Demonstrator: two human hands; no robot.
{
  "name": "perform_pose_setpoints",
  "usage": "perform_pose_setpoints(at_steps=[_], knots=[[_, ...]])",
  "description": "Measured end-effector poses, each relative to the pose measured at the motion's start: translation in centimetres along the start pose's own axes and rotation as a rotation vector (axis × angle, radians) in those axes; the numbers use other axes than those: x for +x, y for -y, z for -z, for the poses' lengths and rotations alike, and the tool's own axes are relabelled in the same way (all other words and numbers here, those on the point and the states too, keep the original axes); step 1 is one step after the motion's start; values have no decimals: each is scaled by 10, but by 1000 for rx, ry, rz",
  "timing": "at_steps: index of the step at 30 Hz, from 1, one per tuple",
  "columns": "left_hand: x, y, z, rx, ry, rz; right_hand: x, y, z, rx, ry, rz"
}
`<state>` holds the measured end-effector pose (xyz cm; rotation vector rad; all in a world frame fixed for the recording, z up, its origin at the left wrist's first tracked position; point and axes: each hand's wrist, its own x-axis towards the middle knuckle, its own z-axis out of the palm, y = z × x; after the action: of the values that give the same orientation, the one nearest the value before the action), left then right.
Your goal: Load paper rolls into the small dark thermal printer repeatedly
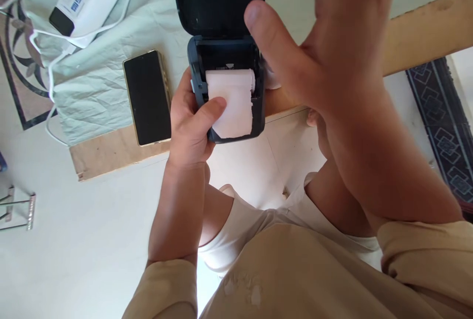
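Pale cloth (107,82) lies ahead; your left hand (188,126) grips the printer (229,53), paper (236,107) running toward you; I cannot tell whether your right hand (314,72), nearer the lid (219,1), holds anything.

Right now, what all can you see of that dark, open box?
The dark box, blue-grey outside, black within, looks like plastic. Its black lid stands open at the far end. Inside sits a white paper roll, its ragged end drawn toward the person. The left hand grips the box, thumb on the paper; whether the right hand touches the lid is unclear. In view, it overlaps the wooden edge.
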<state>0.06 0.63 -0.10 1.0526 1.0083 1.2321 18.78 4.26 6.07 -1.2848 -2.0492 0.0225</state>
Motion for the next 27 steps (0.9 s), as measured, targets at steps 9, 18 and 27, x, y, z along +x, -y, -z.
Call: perform_pose_setpoints(at_steps=[9,18,27], knots=[[3,10,10,-29,49,-78,-7,-4,1,145,216,114],[-5,-6,-2,-45,7,11,-15,11,6,174,403,35],[-6,-1,3,-80,-14,76,-22,12,-2,186,403,-38]])
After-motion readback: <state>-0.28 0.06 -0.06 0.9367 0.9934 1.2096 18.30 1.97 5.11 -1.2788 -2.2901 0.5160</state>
